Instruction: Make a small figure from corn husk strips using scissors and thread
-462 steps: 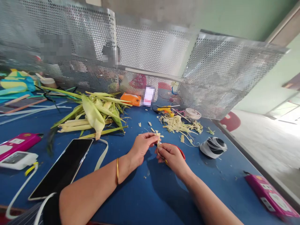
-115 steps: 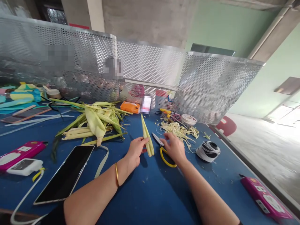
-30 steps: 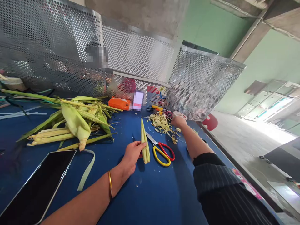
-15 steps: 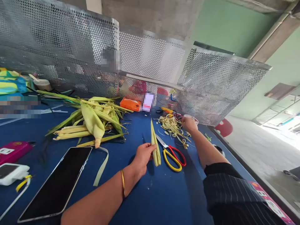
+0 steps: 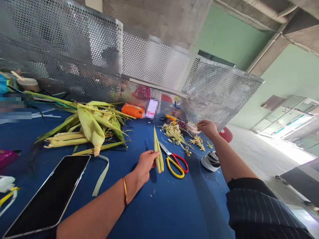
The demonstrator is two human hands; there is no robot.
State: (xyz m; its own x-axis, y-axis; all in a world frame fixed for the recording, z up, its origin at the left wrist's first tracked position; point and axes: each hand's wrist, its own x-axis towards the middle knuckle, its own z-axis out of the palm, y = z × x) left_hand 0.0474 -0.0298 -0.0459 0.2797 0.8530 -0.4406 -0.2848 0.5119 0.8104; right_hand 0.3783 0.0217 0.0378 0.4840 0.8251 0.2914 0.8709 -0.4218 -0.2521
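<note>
My left hand is closed on a folded pale-green corn husk, thumb on top, its narrow tip pointing away from me. Scissors with one red and one yellow handle lie just right of that husk. Farther off to the right, my right hand has its fingers drawn together beside a white roll, perhaps tape. What lies between those fingertips is too small to make out. Husk scraps are heaped left of the roll.
A pile of corn husks lies at the left on the blue table. Nearer me is a large phone. An orange packet and a lit phone stand by the perforated metal screen. A black-and-white roll sits near the right edge.
My right hand has moved rightward, from over the white roll to its right side, uncovering the roll. The view has turned right. My left hand keeps the husk.
</note>
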